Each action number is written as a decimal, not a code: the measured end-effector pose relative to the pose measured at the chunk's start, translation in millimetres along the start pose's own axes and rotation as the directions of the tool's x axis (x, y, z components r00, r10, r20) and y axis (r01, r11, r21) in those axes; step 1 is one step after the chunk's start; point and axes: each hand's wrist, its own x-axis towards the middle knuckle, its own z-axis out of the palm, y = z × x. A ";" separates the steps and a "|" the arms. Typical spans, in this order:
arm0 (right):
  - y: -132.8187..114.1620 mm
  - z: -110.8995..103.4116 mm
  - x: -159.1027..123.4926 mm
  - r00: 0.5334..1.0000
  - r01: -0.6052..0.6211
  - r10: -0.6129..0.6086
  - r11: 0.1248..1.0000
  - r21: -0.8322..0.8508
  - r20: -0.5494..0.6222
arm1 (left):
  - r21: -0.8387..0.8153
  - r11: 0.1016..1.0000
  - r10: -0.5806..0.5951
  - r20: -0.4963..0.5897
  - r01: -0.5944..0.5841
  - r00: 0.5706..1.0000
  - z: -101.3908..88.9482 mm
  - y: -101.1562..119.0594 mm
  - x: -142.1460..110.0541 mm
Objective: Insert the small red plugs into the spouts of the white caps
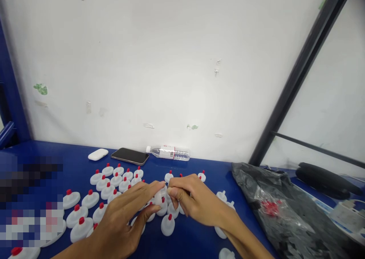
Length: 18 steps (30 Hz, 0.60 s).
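Head view: at the lower edge of the frame, right of center, bare-spouted white caps (226, 253) lie on the blue surface (185, 245); others of this type extend up along the right forearm. At the lower left, red-tipped white caps (81, 229) stand in loose rows, tips upward. The rows run up to the center left; further units sit beneath and around the hands.

At the lower center, the left hand (121, 219) is clamped on a translucent white cap (160, 197), with the fingers above and the thumb below. The right hand (196, 200) is positioned just beside it; its thumb and index finger are closed together at the right side of the held cap. Any item within this pinch is hidden.

At the lower right, a black plastic bag (251, 186) is laid out, carrying a clear bag (296, 219) of red pieces (270, 208). Right of it are a white adapter (346, 215) and, farther back, a black elongated object (325, 179).

Along the rear edge, left to right: white oval case (98, 154), smartphone (130, 156), and clear bottle (169, 153) on its side. The white wall (159, 61) fills the upper frame.
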 end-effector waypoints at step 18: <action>-2.8 -11.2 -0.6 0.998 -0.036 0.033 0.997 -0.070 -0.045 | 0.074 0.997 0.013 0.129 -0.022 0.992 -4.0 11.5 14.8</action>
